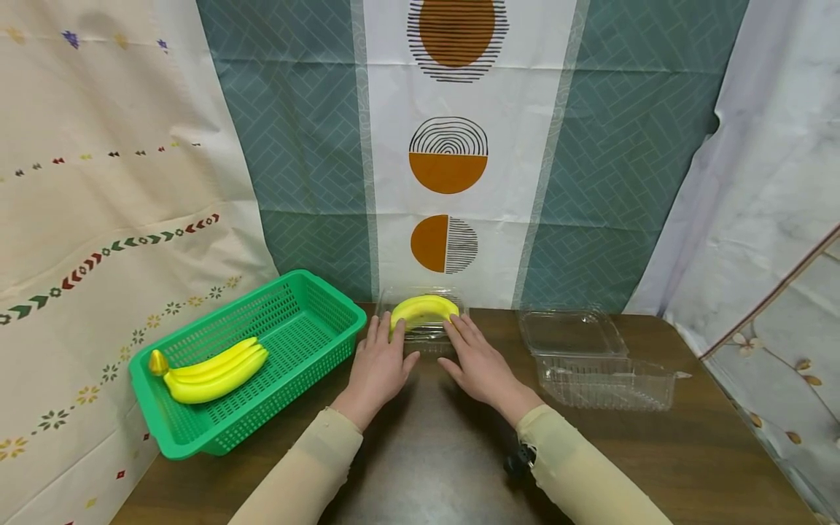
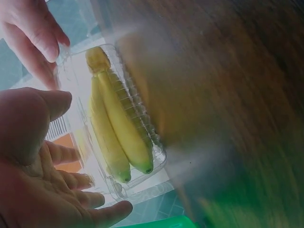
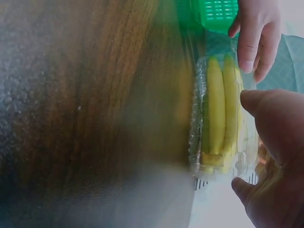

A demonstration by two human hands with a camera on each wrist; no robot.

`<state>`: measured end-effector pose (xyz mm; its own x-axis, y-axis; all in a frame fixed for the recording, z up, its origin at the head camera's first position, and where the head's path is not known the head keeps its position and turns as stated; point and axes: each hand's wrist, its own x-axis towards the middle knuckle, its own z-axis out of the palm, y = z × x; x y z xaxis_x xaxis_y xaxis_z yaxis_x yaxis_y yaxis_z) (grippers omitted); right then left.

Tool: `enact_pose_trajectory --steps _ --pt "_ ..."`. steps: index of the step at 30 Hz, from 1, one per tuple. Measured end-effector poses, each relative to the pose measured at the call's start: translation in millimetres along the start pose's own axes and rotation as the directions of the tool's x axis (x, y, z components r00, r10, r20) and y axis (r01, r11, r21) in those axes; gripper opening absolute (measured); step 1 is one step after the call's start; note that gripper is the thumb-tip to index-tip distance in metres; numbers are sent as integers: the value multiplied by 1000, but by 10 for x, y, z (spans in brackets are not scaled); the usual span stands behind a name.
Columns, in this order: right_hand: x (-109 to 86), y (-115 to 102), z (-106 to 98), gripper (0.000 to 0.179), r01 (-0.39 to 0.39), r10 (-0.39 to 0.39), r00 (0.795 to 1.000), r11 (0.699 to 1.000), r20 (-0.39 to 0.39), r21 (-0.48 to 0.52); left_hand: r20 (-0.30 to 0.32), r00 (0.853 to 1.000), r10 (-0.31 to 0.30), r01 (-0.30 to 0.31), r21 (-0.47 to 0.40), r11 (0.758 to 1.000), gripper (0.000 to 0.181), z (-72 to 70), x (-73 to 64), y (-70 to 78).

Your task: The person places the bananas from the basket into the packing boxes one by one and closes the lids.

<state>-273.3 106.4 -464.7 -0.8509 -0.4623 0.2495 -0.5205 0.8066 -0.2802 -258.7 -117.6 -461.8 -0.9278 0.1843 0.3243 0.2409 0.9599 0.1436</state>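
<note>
At the back middle of the table, a clear plastic clamshell container (image 1: 453, 293) holds a bunch of yellow bananas (image 1: 423, 308). My left hand (image 1: 378, 367) rests its extended fingers at the container's left near edge. My right hand (image 1: 482, 370) touches the right near edge with straight fingers. In the left wrist view, the bananas (image 2: 114, 128) lie side by side behind the clear plastic. The right wrist view shows the same bananas (image 3: 217, 104), with both hands along the container's upper side. Some fingertips are hidden there.
A green plastic basket (image 1: 289, 343) stands at the left with another banana bunch (image 1: 219, 372) inside. On the right lies a second clear clamshell container (image 1: 604, 383), its lid (image 1: 574, 333) folded back. A patterned cloth (image 1: 315, 146) hangs behind the brown table (image 1: 420, 467).
</note>
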Motion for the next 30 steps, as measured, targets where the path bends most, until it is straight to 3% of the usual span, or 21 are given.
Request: enact_pose_trajectory --steps 30 --pt "78 4 3 79 7 -7 1000 1000 10 3 36 998 -55 57 -43 997 76 17 67 1"
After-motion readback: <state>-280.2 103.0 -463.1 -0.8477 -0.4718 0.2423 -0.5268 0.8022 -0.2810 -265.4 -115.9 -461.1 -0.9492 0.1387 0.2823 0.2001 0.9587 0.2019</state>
